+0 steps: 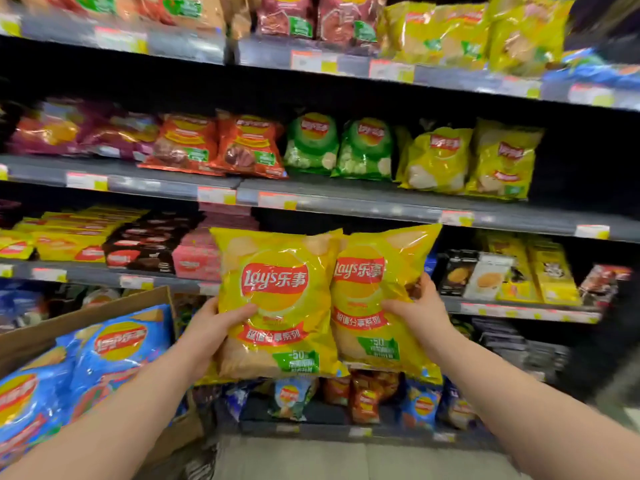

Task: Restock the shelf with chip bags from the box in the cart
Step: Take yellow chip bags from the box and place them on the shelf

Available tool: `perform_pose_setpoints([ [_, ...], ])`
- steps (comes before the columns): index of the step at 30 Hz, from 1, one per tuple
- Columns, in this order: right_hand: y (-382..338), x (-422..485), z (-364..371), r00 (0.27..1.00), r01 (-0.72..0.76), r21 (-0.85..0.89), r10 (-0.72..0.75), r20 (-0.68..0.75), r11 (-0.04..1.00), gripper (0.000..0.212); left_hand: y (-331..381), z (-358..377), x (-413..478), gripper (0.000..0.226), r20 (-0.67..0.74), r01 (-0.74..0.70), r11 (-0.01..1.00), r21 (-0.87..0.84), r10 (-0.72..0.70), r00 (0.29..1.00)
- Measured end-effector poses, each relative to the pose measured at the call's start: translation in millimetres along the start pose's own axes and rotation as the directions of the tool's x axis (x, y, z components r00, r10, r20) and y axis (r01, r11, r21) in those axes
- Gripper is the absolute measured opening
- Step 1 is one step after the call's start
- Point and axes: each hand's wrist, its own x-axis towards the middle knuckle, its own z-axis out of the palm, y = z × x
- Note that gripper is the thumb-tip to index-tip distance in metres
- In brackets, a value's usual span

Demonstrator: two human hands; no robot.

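Note:
I hold two large yellow chip bags upright in front of the shelves. My left hand grips the lower left side of the left yellow bag. My right hand grips the right side of the right yellow bag, which sits partly behind the left one. The cardboard box stands at the lower left, open, with several blue chip bags in it. Matching yellow bags stand on the shelf one level above, to the right.
Shelves fill the view with red bags, green bags and flat snack boxes on the levels around my hands. Small mixed bags stand on the bottom shelf. Grey floor lies below.

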Motion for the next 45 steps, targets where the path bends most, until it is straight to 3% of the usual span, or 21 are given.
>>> perform_pose_setpoints([
  [9,1.1,4.1,-159.8,0.979,0.046,-0.048,-0.055,-0.196,0.998,0.079,14.1,167.7,-2.7,0.047,0.161,-0.060,0.998,0.011,0.057,0.985],
  [11,1.5,7.0,-180.5,0.967,0.027,-0.049,-0.038,-0.251,0.998,0.084,20.3,192.1,2.4,0.050,0.186,-0.076,0.997,0.020,0.071,0.980],
  [17,-0.9,21.3,-234.9,0.934,0.059,-0.048,-0.072,-0.351,0.997,0.067,45.5,253.7,33.0,0.054,0.279,-0.100,0.995,0.022,0.090,0.956],
  [22,-6.7,53.0,-278.3,0.883,0.061,-0.120,-0.110,-0.456,0.991,0.068,84.1,311.8,85.2,0.042,0.329,-0.159,0.985,-0.068,0.172,0.928],
  [26,-22.1,96.5,-309.0,0.838,0.069,-0.165,-0.147,-0.525,0.984,0.067,123.7,355.7,139.8,0.051,0.338,-0.243,0.963,-0.114,0.267,0.903],
  [33,-42.6,179.5,-337.1,0.801,0.157,-0.091,-0.181,-0.571,0.983,0.050,165.8,412.6,219.0,0.045,0.355,-0.313,0.943,-0.118,0.334,0.873],
  [40,-32.8,247.9,-353.6,0.811,0.172,0.019,-0.131,-0.570,0.985,0.055,170.6,450.2,279.3,0.059,0.314,-0.299,0.947,-0.119,0.321,0.893],
  [45,-31.0,287.6,-372.3,0.834,0.173,0.006,-0.143,-0.532,0.985,0.054,172.9,472.0,300.8,0.062,0.268,-0.317,0.942,-0.109,0.335,0.903],
])
